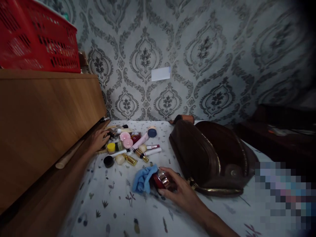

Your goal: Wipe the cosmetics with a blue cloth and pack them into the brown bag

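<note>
My right hand [179, 187] lies low on the printed bedsheet [118, 210], fingers curled round a small red and gold compact [161, 180] that rests against a crumpled blue cloth [143, 178]. My left hand [98, 140] reaches to the far left edge of a pile of cosmetics [130, 144], fingers bent on items near the wooden cabinet; what they grip is too small to name. The pile holds pink round compacts, gold lipstick tubes, a yellow pot, a black pot, brushes and a blue-capped jar [152, 132].
A brown leather bag [212, 158] lies open on the sheet just right of my right hand. A wooden cabinet [46, 121] rises at the left with a red plastic basket [37, 39] on top. Patterned wallpaper [197, 56] backs the bed. Dark furniture stands at far right.
</note>
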The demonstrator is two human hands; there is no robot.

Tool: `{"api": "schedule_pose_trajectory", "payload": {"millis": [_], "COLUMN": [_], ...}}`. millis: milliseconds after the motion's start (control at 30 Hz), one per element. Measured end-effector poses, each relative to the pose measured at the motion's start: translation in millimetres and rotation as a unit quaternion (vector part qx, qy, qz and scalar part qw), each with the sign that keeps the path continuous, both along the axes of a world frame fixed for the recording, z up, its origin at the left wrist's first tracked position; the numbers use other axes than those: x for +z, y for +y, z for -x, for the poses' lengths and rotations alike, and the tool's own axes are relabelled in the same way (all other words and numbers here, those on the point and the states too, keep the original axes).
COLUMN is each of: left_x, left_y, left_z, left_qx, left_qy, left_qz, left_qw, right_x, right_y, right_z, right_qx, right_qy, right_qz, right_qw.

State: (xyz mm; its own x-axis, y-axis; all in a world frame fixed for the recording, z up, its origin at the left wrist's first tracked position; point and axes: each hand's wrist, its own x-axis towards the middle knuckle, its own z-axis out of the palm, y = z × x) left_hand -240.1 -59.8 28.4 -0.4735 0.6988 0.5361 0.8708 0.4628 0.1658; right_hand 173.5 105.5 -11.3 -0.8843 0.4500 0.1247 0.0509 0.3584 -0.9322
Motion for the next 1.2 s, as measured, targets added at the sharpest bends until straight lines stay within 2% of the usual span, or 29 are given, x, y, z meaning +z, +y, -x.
{"api": "schedule_pose_trajectory", "payload": {"millis": [67,133,233,333,467,567,700,867,1033,1200], "left_x": [-0.6,-4.0,-9.1,-8.4,-6.1,-9.7,-13.5,-1.7,14.9,9.0], "left_y": [8.5,22.9,48.8,71.0,93.3,111.2,134.9,154.8,186.0,221.0], "left_z": [-18.5,-41.2,-73.8,-92.6,-98.5,-100.3,-101.3,-97.4,-117.3,-151.6], "left_qx": [-0.015,-0.057,-0.155,-0.184,-0.137,-0.089,-0.055,-0.029,-0.048,-0.079], "left_qy": [0.016,0.032,0.054,0.05,0.046,0.04,0.037,0.019,0.028,0.022], "left_qz": [0.006,0.027,0.116,0.189,0.188,0.172,0.155,0.131,0.112,0.148], "left_qw": [1.0,0.998,0.98,0.963,0.971,0.98,0.986,0.991,0.992,0.986], "right_x": [-1.9,-2.7,-0.9,2.1,2.2,-0.1,-0.4,2.8,2.4,2.2], "right_y": [0.0,-0.1,-0.5,-1.0,-0.9,-0.3,-0.2,-0.3,0.5,0.7], "right_z": [0.0,-0.2,-1.0,-2.0,-2.8,-2.9,-2.9,-3.7,-4.2,-3.7], "right_qx": [0.002,0.003,0.0,0.003,-0.005,-0.011,-0.008,-0.005,-0.001,-0.003], "right_qy": [0.005,0.009,0.012,0.012,0.001,0.0,0.011,0.023,0.036,0.035], "right_qz": [0.005,0.008,0.009,0.009,-0.007,-0.006,0.001,0.003,0.004,-0.01], "right_qw": [1.0,1.0,1.0,1.0,1.0,1.0,1.0,1.0,0.999,0.999]}}
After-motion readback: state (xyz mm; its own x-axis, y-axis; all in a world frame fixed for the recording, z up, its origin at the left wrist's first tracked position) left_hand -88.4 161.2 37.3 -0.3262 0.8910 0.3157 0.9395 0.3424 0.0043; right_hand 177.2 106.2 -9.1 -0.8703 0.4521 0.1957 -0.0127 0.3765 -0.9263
